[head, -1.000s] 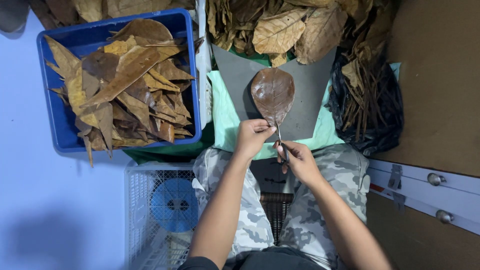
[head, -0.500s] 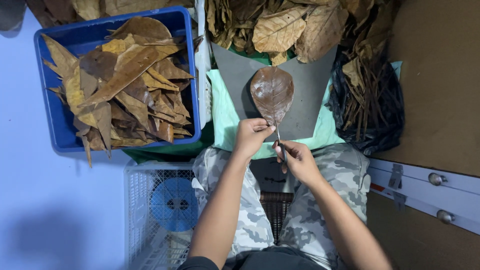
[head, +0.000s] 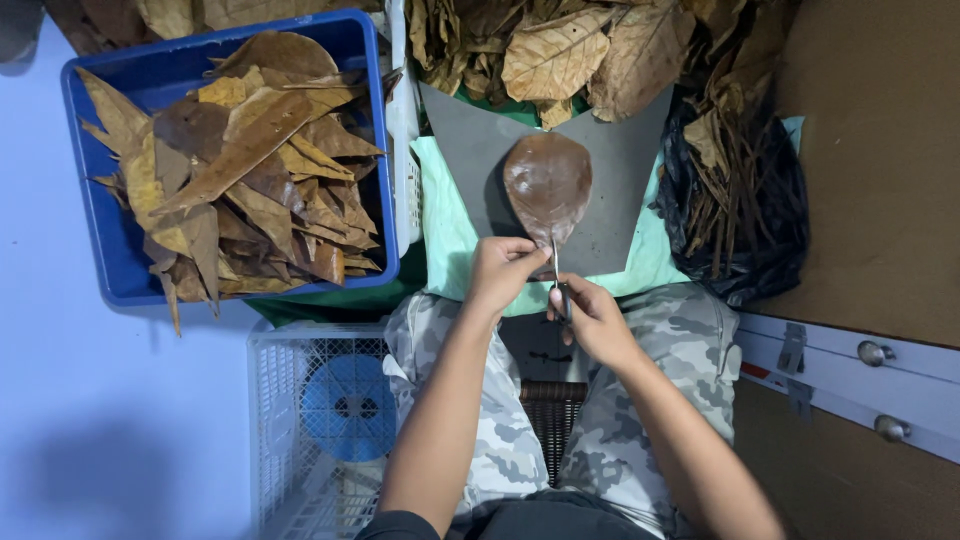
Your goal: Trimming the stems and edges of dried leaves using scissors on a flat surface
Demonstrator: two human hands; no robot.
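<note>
Brown leaf (head: 547,185) lies on a grey board (head: 620,170) — left hand (head: 503,272) pinches its stem end. Right hand (head: 592,318) is closed around small scissors (head: 560,285) at the stem.

Grey board (head: 610,170): bare on both sides of brown leaf (head: 547,182), room there for hand. Far edge blocked by heap of dry leaves (head: 560,55). Right edge hemmed by black bag of stems (head: 740,200). Left edge: green cloth (head: 440,215) strip free, then blue crate (head: 105,235) packed with leaves. Near edge taken by left hand (head: 503,272), right hand (head: 590,318) with scissors (head: 558,275).
</note>
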